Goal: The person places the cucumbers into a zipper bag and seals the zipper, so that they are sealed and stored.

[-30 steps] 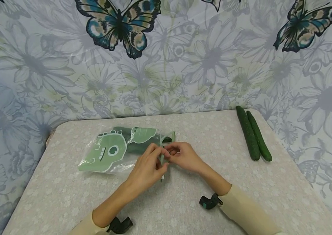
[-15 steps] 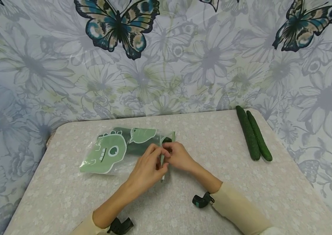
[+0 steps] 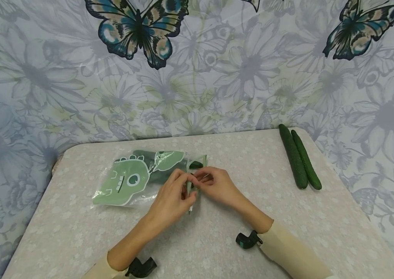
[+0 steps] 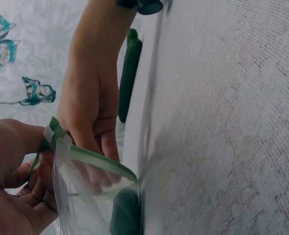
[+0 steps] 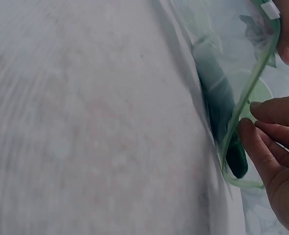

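Note:
A clear zip bag (image 3: 132, 197) with green dinosaur print lies on the table, its green-edged mouth facing right. Inside shows a dark green cucumber (image 5: 237, 159), its end at the parted mouth. My left hand (image 3: 170, 195) pinches the near corner of the mouth, beside a white slider (image 4: 48, 133). Close against its fingertips is my right hand (image 3: 219, 186), with curled fingers at the green rim (image 5: 252, 81). In the right wrist view its thumb and forefinger tips sit apart by the rim; whether they grip the plastic cannot be told.
Two loose cucumbers (image 3: 293, 157) (image 3: 306, 159) lie side by side at the table's far right. The pale patterned tablecloth (image 3: 245, 155) reaches back to a wall (image 3: 218, 77) covered in flowers and butterflies.
My right hand shifted slightly left towards the bag mouth, then came back right. A bit more of the cucumber end shows at the mouth. My left hand stays at the corner.

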### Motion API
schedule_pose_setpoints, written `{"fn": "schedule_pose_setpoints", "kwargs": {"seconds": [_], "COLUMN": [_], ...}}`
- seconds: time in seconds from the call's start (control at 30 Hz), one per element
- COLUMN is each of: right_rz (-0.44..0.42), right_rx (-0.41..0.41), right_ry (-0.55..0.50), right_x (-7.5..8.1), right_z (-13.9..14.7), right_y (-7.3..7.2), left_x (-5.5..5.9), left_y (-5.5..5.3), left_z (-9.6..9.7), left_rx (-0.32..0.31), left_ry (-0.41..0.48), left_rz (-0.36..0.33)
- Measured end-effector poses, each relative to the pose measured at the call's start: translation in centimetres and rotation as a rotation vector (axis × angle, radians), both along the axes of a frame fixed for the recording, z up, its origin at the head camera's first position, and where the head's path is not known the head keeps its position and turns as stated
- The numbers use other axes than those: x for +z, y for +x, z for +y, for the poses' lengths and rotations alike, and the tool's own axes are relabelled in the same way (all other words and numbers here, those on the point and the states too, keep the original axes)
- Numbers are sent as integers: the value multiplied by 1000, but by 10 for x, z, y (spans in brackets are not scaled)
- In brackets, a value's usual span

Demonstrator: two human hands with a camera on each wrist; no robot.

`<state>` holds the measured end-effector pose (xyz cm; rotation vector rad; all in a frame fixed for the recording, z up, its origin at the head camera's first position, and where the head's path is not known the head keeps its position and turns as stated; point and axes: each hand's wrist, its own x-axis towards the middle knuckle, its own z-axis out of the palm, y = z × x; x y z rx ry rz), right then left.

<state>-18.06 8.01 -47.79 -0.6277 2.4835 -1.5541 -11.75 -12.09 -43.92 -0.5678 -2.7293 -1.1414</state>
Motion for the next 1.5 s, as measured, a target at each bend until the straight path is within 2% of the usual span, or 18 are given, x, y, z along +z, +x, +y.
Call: {"fn": "schedule_pose_setpoints", "kwargs": {"seconds": [0.17,0.43,0.6,0.9,1.17,1.5], "right_rz": [-11,-44,-6,51,97,118], "right_rx": [-26,-105,-147,-189,-286,-443], "right_ry": [0,54,110,255,387,575], "right_x": [6,13,19,24,30,33], "right_z": [24,73,107,172,208,244], "right_y": [3,4,5,14,26,28], "left_x": [3,2,1,0,0,-1], "left_y": [0,1,2,2,3,3], "left_z": [0,1,0,0,-2,-2], "left_rx": [-6,6,3,-12,-10,-16], "left_ry": [-5,-29,-30,-23,-28,-22], "left_rz": [-22,-42,-56,-61,-62,-64]}}
